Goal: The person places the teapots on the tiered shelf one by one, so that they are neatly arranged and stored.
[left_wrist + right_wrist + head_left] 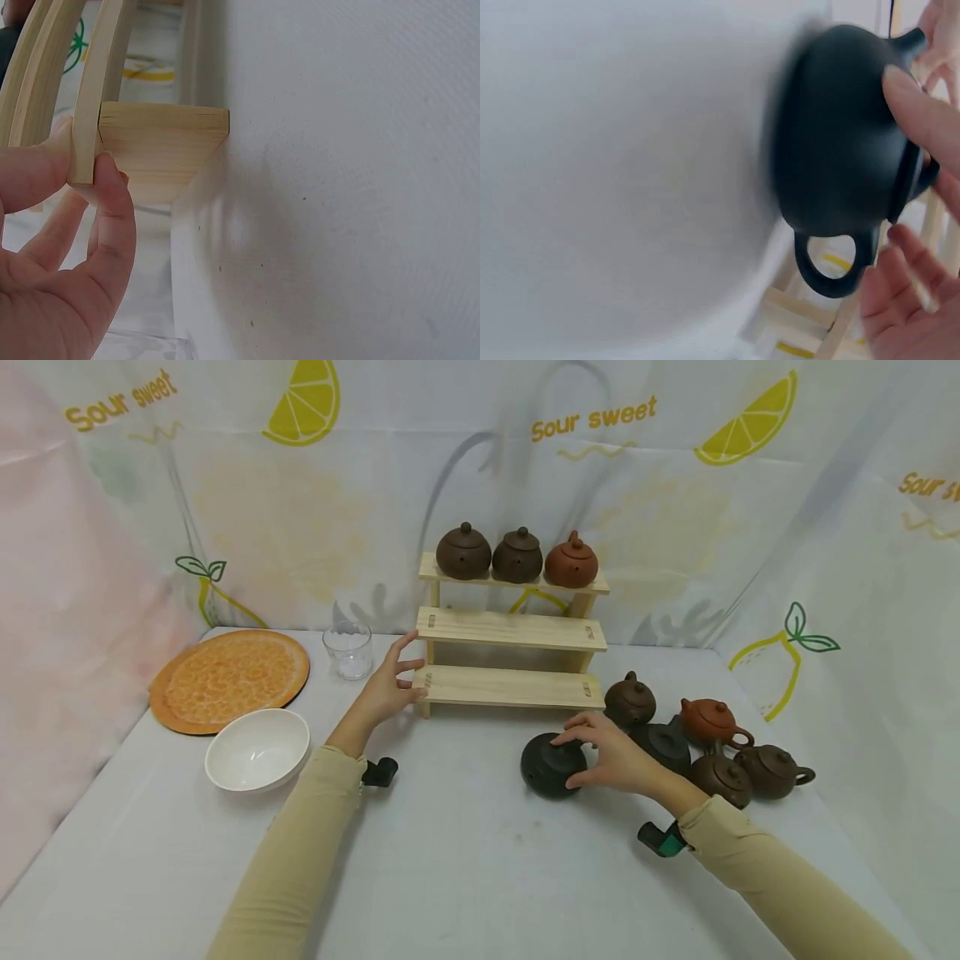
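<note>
head cam – high, fwd/down over table (465, 868), L/R wrist cams – close, sideways, rack (510, 686) in all

lemon-print curtains (390, 468) behind a white table (465, 877) suggest a makeshift studio.

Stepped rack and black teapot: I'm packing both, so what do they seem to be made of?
The stepped rack looks like wood, probably unvarnished: its pale surface shows grain, no gloss. The black teapot may be fired clay, smooth with a low sheen, judging by its even dark body and soft highlights; the look leaves that open.
</note>
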`<state>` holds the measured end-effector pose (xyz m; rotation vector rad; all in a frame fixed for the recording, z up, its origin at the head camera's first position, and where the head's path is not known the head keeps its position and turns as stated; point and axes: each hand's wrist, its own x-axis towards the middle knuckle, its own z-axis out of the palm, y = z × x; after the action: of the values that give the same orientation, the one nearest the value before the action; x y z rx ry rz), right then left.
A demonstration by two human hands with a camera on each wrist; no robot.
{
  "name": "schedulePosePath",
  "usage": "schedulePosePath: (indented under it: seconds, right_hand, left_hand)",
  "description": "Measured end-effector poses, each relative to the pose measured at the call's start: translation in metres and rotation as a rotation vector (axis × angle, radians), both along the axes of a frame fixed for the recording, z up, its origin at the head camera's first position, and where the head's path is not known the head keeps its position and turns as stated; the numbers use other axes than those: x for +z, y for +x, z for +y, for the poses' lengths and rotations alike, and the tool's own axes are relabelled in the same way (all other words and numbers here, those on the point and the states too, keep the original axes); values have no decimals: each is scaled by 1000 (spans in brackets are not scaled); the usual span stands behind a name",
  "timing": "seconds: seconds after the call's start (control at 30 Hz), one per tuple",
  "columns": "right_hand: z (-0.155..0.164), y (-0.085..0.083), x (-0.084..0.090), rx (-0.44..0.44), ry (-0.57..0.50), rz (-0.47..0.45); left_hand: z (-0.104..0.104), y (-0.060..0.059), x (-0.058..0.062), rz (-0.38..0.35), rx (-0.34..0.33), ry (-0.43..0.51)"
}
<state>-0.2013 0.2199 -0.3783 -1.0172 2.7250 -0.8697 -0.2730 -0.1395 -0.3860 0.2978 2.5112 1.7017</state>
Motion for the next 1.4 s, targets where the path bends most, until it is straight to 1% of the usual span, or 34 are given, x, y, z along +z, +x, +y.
schedulePosePath:
  seconds: [0.07, 0.1, 0.17, 0.23, 0.43, 0.53, 0.6, 0.67, 0.73, 0.8, 0.9, 1.07, 1.17, 1.27, 1.4]
  right_hand:
    - [1, 2, -2, -27, -6, -23]
    - [1, 3, -3, -26, -15, -47]
    - [1, 4, -6, -2, -42, -105]
    - [0, 4, -9, 29, -54, -142]
    - [-10, 1, -15, 120, -94, -200]
    - [-19, 0, -18, 169, -78, -205]
    - [-25, 1, -18, 176, -37, -193]
    - [-32, 3, -18, 170, 14, -159]
    - [-37, 5, -16, 147, 60, -121]
    - [-39, 5, -16, 128, 80, -86]
    - [-39, 5, -16, 128, 59, -75]
    - [-37, 0, -15, 178, -33, -127]
    - [-40, -2, -8, 191, -65, -169]
    - [-45, -2, 3, 204, -85, -189]
    - [-50, -6, 14, 234, -116, -169]
  left_hand:
    - [0, 0, 0, 0, 4, 0]
    - [0, 0, 1, 0, 6, 0]
    - [1, 0, 2, -1, 9, 1]
    - [1, 0, 2, 1, 8, 1]
    - [1, 1, 2, -10, 6, -3]
    - [0, 1, 1, -7, 7, -4]
    - [-1, 0, 0, -5, 8, -3]
    - [-1, -1, -1, 1, 5, -5]
    - [-1, -1, -1, 3, 7, -4]
    - [-1, 0, -1, 4, 8, -5]
    - [0, 0, 0, 1, 5, 1]
    - [2, -1, -1, -8, 10, -6]
    - [2, -1, 0, -11, 18, -14]
    - [2, 0, 0, -14, 20, -11]
    - [1, 0, 0, -15, 23, -14]
